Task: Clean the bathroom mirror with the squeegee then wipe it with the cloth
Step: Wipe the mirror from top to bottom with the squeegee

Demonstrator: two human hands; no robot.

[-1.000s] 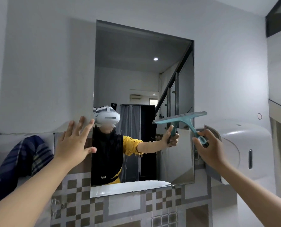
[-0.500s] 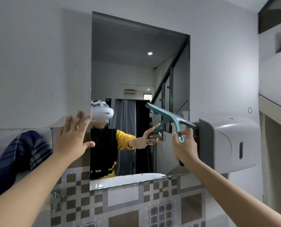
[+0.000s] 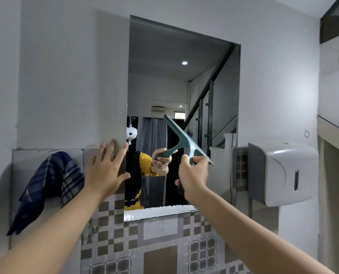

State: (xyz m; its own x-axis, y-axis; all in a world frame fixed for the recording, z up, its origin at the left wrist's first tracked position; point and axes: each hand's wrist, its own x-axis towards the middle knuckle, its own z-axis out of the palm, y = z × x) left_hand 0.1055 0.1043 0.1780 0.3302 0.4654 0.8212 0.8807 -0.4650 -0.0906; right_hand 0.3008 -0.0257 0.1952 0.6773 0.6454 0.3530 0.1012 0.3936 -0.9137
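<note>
- The right hand (image 3: pixel 192 175) is curled in a fist round the handle of the teal squeegee (image 3: pixel 186 142), near the lower middle of the bathroom mirror (image 3: pixel 182 80).
- The blade slants from upper left down to lower right; a slant like that would suit a diagonal pass over the glass. Whether the rubber edge touches the glass I cannot tell.
- The left hand (image 3: pixel 105 167) is spread wide with nothing in it, palm toward the wall just left of the mirror's left edge, thumb tip over that edge. My reading is that it braces the body or steadies the pane while the other arm works; actual contact with the wall is not certain.
- A dark blue plaid cloth (image 3: pixel 50 182) hangs on the wall at far left, well apart from both hands, presumably parked there for the wiping step, which looks not yet begun.
- The mirror's bottom strip looks worn or flaked, pale and ragged.
- A white wall dispenser (image 3: pixel 281 171) sits right of the mirror, clear of the squeegee.
- Patterned tiles (image 3: pixel 158 240) cover the wall below the mirror.
- Count: one squeegee, one cloth, one mirror, one dispenser, two hands. The second squeegee and gripping hand seen in the glass are only reflections.
</note>
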